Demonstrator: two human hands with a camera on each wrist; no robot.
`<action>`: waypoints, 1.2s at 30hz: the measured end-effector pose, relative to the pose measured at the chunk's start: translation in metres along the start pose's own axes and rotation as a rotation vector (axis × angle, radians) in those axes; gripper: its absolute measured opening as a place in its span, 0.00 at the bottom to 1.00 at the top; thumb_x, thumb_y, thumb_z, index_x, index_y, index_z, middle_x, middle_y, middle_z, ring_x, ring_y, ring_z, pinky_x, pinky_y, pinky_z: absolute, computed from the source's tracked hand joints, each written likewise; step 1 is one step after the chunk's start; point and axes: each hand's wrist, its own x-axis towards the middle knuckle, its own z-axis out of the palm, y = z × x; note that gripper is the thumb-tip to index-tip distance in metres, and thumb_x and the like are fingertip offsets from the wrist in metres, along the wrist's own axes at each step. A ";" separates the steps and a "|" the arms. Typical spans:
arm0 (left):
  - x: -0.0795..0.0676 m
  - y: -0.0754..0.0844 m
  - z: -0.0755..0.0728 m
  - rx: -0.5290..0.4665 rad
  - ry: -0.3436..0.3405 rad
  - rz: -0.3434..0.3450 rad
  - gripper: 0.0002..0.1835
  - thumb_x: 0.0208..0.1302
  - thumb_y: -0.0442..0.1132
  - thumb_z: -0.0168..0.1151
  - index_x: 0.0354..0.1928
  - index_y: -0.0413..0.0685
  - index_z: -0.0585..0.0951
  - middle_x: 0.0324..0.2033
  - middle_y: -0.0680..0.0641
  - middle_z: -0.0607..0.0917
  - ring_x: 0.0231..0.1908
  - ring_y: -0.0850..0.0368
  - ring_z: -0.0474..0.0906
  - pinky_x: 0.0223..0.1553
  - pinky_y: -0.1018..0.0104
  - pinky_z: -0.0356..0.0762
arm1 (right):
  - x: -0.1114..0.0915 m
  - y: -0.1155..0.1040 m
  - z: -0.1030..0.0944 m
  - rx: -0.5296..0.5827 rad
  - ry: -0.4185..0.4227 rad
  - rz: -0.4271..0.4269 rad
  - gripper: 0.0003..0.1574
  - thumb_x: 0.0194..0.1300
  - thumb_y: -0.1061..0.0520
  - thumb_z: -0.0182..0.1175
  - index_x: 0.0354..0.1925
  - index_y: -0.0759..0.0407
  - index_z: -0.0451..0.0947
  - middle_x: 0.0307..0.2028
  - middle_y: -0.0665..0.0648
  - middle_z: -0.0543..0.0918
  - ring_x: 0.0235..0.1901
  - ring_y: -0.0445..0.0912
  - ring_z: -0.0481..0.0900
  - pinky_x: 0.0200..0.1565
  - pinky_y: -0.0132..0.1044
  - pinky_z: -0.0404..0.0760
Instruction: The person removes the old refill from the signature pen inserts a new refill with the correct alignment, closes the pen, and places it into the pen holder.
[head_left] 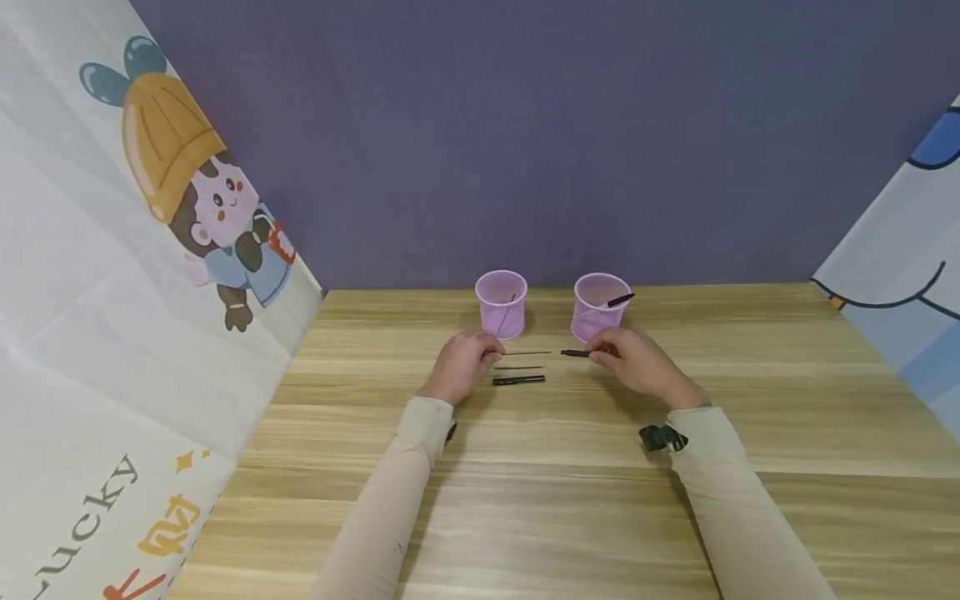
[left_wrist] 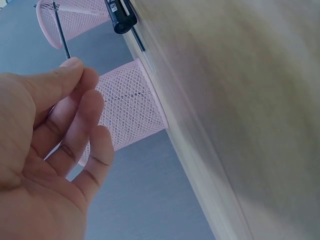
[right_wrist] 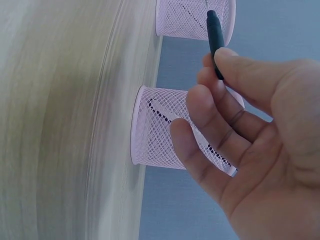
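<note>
My left hand (head_left: 461,367) pinches a thin dark pen refill (head_left: 528,352) between thumb and forefinger, its free end pointing right. My right hand (head_left: 636,362) pinches a short black pen tube (right_wrist: 215,35) with its narrower end toward the refill; the two are apart. On the table below them lie another thin refill (head_left: 519,367) and a black pen piece with a clip (head_left: 519,380). Behind the left hand stands a pink mesh cup (head_left: 491,317) with a thin stick leaning inside. A second pink mesh cup (head_left: 585,327) behind the right hand holds a pen with a black end (head_left: 620,300).
The wood-grain table (head_left: 540,517) reaches back to a dark blue-grey wall panel (head_left: 540,150). Printed cloths hang at both sides, the left one (head_left: 112,275) with a cartoon figure. A black wrist strap (head_left: 663,438) sits at the right cuff.
</note>
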 end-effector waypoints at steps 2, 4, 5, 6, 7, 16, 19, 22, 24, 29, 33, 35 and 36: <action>0.000 0.000 0.000 0.004 -0.004 0.000 0.03 0.65 0.38 0.70 0.37 0.49 0.90 0.38 0.50 0.91 0.43 0.52 0.87 0.51 0.57 0.84 | 0.000 0.000 0.001 -0.003 0.005 0.002 0.05 0.70 0.62 0.65 0.42 0.61 0.85 0.34 0.54 0.86 0.34 0.44 0.79 0.38 0.39 0.80; 0.000 0.000 0.000 0.009 -0.008 0.001 0.03 0.65 0.38 0.70 0.37 0.49 0.90 0.39 0.50 0.91 0.43 0.51 0.87 0.51 0.57 0.84 | 0.001 -0.001 0.001 -0.007 0.007 0.002 0.05 0.70 0.62 0.65 0.42 0.61 0.85 0.35 0.54 0.86 0.34 0.44 0.79 0.39 0.39 0.80; 0.000 0.001 -0.001 0.012 -0.010 0.003 0.03 0.65 0.38 0.70 0.38 0.49 0.90 0.39 0.50 0.91 0.44 0.52 0.87 0.52 0.57 0.84 | 0.001 -0.001 0.001 -0.006 0.007 0.000 0.05 0.70 0.62 0.65 0.42 0.61 0.85 0.35 0.54 0.86 0.34 0.44 0.80 0.39 0.39 0.80; 0.000 0.001 -0.001 0.013 -0.012 0.005 0.03 0.65 0.38 0.70 0.38 0.49 0.90 0.39 0.50 0.91 0.44 0.51 0.87 0.52 0.57 0.84 | 0.001 -0.001 0.001 -0.006 0.007 0.001 0.05 0.70 0.62 0.65 0.42 0.61 0.85 0.35 0.54 0.87 0.35 0.44 0.80 0.39 0.39 0.80; 0.000 0.001 -0.001 0.013 -0.013 0.006 0.03 0.65 0.38 0.70 0.38 0.49 0.90 0.39 0.50 0.91 0.44 0.51 0.87 0.52 0.57 0.83 | 0.001 -0.002 0.001 -0.006 0.006 0.000 0.05 0.69 0.62 0.65 0.42 0.61 0.85 0.35 0.54 0.87 0.35 0.44 0.80 0.39 0.39 0.80; 0.000 0.002 -0.002 0.012 -0.018 0.012 0.03 0.65 0.38 0.70 0.38 0.50 0.89 0.39 0.50 0.91 0.44 0.51 0.87 0.51 0.56 0.83 | 0.002 -0.001 0.001 -0.002 -0.006 -0.013 0.04 0.69 0.64 0.64 0.42 0.62 0.85 0.34 0.55 0.86 0.34 0.44 0.80 0.38 0.39 0.80; 0.000 0.002 -0.001 0.004 -0.015 0.015 0.03 0.65 0.38 0.70 0.38 0.50 0.89 0.39 0.50 0.91 0.45 0.51 0.87 0.52 0.55 0.83 | 0.002 -0.001 0.001 -0.007 -0.007 -0.013 0.04 0.69 0.64 0.64 0.41 0.62 0.85 0.34 0.55 0.86 0.34 0.44 0.80 0.39 0.39 0.80; 0.000 0.003 -0.001 0.003 -0.019 0.015 0.03 0.64 0.38 0.71 0.39 0.50 0.89 0.40 0.50 0.91 0.45 0.51 0.87 0.53 0.55 0.83 | 0.001 -0.001 0.002 -0.007 -0.005 -0.015 0.04 0.69 0.64 0.64 0.42 0.62 0.85 0.34 0.54 0.86 0.35 0.44 0.80 0.39 0.40 0.80; 0.000 0.003 -0.001 0.000 -0.023 0.017 0.03 0.64 0.38 0.71 0.39 0.50 0.89 0.39 0.51 0.91 0.45 0.51 0.87 0.53 0.54 0.83 | 0.001 -0.001 0.002 -0.004 -0.003 -0.019 0.04 0.69 0.64 0.64 0.42 0.62 0.85 0.34 0.54 0.87 0.35 0.44 0.80 0.39 0.40 0.81; 0.000 0.003 0.000 -0.012 -0.025 0.024 0.03 0.64 0.38 0.71 0.38 0.51 0.89 0.39 0.51 0.91 0.43 0.51 0.87 0.52 0.54 0.83 | 0.001 0.000 0.003 0.006 -0.001 -0.033 0.05 0.69 0.63 0.65 0.42 0.62 0.85 0.34 0.54 0.87 0.35 0.44 0.80 0.39 0.38 0.81; -0.001 0.005 0.000 -0.021 -0.026 0.024 0.03 0.64 0.38 0.71 0.39 0.50 0.89 0.39 0.51 0.91 0.43 0.51 0.87 0.52 0.54 0.83 | 0.001 0.001 0.004 0.020 -0.002 -0.036 0.04 0.69 0.63 0.65 0.41 0.61 0.86 0.34 0.54 0.86 0.35 0.44 0.80 0.39 0.38 0.81; -0.001 0.005 -0.001 -0.023 -0.025 0.027 0.03 0.64 0.38 0.71 0.39 0.50 0.89 0.40 0.51 0.91 0.43 0.52 0.87 0.52 0.55 0.83 | 0.001 0.002 0.005 0.022 -0.002 -0.037 0.04 0.69 0.63 0.65 0.41 0.61 0.86 0.34 0.53 0.86 0.35 0.43 0.80 0.39 0.38 0.81; -0.001 0.005 0.000 -0.019 -0.025 0.029 0.03 0.64 0.39 0.71 0.39 0.51 0.89 0.40 0.51 0.91 0.43 0.52 0.87 0.52 0.55 0.83 | 0.001 0.002 0.005 0.020 0.000 -0.036 0.04 0.69 0.63 0.65 0.41 0.60 0.86 0.34 0.53 0.86 0.34 0.43 0.80 0.39 0.38 0.81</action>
